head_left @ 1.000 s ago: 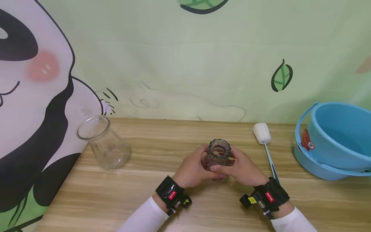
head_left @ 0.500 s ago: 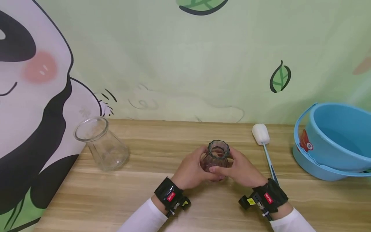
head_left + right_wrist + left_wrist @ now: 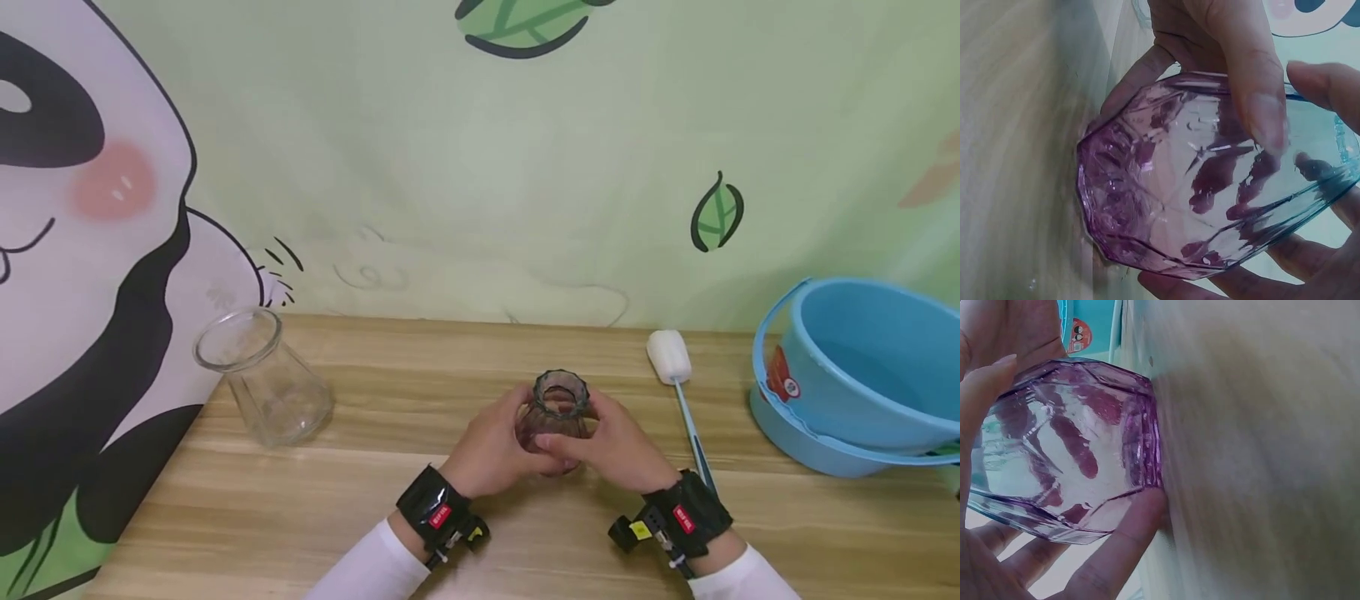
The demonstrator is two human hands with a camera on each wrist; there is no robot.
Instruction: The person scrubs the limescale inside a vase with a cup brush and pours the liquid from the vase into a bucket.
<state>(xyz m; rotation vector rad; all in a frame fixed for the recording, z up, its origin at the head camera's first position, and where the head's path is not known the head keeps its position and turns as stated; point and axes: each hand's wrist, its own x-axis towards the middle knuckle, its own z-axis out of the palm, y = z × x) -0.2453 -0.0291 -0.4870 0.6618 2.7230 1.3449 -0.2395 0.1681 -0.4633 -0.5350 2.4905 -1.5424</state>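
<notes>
Between my two hands stands a small faceted glass vase (image 3: pixel 553 423), tinted purple at its base and blue-green toward its scalloped rim. My left hand (image 3: pixel 491 442) grips it from the left, fingers spread around the side. From the right, my right hand (image 3: pixel 626 442) holds it too, thumb across the front. In the left wrist view the purple base of the vase (image 3: pixel 1141 440) is right at the wooden tabletop, with a fingertip beside it. Through the glass of the vase (image 3: pixel 1166 187) in the right wrist view, fingers show on the far side.
A larger clear glass jar (image 3: pixel 281 400) stands at the left. To the right lies a white sponge-headed brush (image 3: pixel 669 357) with a blue handle, beside a blue bucket (image 3: pixel 825 350) with a raised handle. A printed fabric backdrop (image 3: pixel 450 167) rises behind the wooden table (image 3: pixel 375 517).
The whole scene sits slightly lower in the head view now. Both hands keep their hold on the vase, which stays in about the same place on the table.
</notes>
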